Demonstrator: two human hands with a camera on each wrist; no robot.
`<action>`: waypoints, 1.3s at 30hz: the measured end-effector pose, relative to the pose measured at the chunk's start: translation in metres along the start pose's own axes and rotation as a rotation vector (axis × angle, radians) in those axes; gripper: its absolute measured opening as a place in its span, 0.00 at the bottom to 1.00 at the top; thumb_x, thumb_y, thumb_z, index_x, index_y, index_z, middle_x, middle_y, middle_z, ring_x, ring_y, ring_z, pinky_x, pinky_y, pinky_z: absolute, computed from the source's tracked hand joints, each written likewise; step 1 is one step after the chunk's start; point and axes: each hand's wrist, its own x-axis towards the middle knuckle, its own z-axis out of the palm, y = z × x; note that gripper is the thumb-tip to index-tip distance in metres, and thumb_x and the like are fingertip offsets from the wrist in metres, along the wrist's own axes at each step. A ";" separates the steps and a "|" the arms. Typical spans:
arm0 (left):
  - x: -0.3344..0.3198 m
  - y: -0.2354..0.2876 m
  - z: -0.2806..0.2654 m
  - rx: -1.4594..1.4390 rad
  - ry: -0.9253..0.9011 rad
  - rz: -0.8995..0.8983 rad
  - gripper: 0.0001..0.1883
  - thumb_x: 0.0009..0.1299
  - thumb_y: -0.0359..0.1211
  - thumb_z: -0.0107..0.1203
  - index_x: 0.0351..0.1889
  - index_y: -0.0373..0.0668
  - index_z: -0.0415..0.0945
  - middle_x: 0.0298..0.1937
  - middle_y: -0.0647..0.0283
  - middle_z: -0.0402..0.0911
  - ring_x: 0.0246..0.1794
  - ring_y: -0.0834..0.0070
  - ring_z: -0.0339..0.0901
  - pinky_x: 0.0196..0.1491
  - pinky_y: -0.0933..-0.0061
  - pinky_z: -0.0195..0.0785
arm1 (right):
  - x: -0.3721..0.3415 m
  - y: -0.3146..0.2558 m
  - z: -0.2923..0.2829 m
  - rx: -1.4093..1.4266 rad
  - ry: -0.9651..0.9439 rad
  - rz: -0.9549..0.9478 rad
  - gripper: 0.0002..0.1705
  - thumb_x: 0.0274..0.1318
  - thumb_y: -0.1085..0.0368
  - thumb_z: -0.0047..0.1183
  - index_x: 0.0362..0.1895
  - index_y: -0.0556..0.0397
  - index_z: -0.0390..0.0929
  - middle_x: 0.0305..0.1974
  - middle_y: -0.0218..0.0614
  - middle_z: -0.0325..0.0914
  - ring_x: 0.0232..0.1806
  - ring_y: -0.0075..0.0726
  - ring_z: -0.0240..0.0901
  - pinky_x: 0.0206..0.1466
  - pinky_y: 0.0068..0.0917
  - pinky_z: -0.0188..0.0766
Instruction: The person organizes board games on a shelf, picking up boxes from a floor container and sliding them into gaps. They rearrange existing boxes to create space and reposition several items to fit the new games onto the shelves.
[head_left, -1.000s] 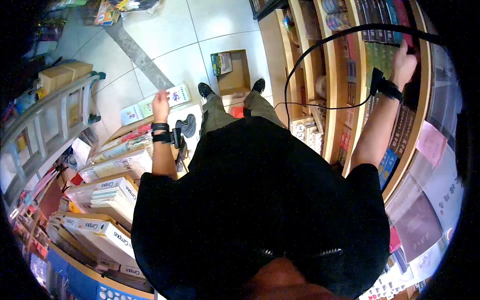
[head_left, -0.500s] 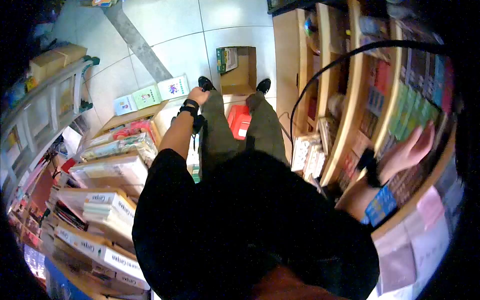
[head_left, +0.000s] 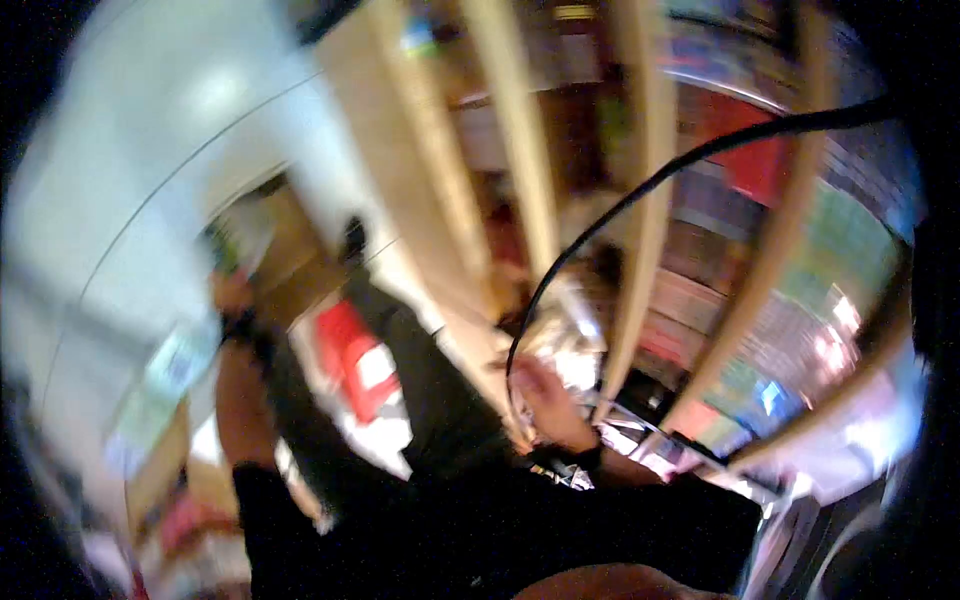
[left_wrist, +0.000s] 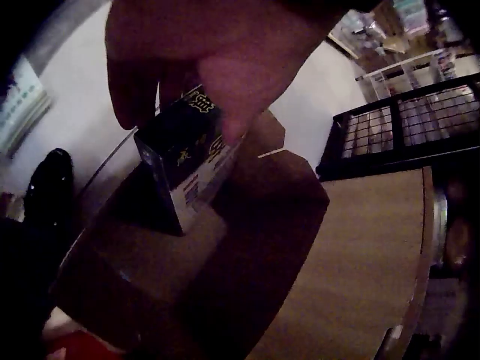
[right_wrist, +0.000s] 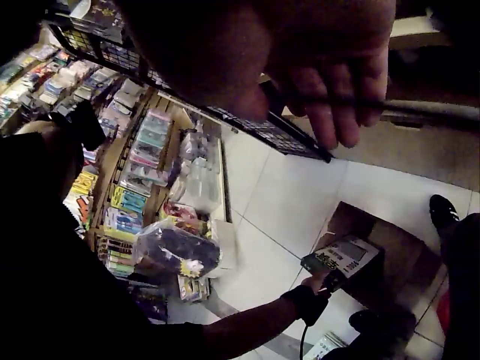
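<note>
A small dark-and-white box with yellow lettering [left_wrist: 184, 161] stands tilted in an open cardboard carton [left_wrist: 277, 199] on the floor. My left hand [left_wrist: 217, 52] reaches down over it and grips its upper end, fingers on one side and thumb on the other. From the right wrist view, the box's broad printed face [right_wrist: 345, 259] shows at the carton's edge. My right hand [right_wrist: 322, 67] holds nothing, its fingers loosely extended; a dark cable passes across them in this view. The head view is blurred, with the right hand [head_left: 555, 400] low beside the wooden shelves.
Wooden shelves full of books [head_left: 835, 250] rise on the right. A thick black cable [head_left: 640, 195] arcs before them. A red-and-white item [head_left: 350, 360] lies between the legs. Books [head_left: 170, 365] lie at the left. A black wire rack [left_wrist: 405, 124] stands beyond the carton.
The left hand has moved from beside the leg to the box in the carton and gripped it. The right hand has dropped away from the bookshelf. The head view has swung right.
</note>
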 end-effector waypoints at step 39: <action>-0.150 0.146 -0.372 -1.207 -0.287 -0.860 0.14 0.59 0.34 0.58 0.42 0.45 0.70 0.34 0.64 0.77 0.30 0.72 0.76 0.27 0.72 0.70 | -0.182 0.113 -0.102 1.561 0.751 -0.486 0.23 0.65 0.51 0.38 0.50 0.58 0.68 0.39 0.43 0.77 0.39 0.35 0.74 0.43 0.27 0.71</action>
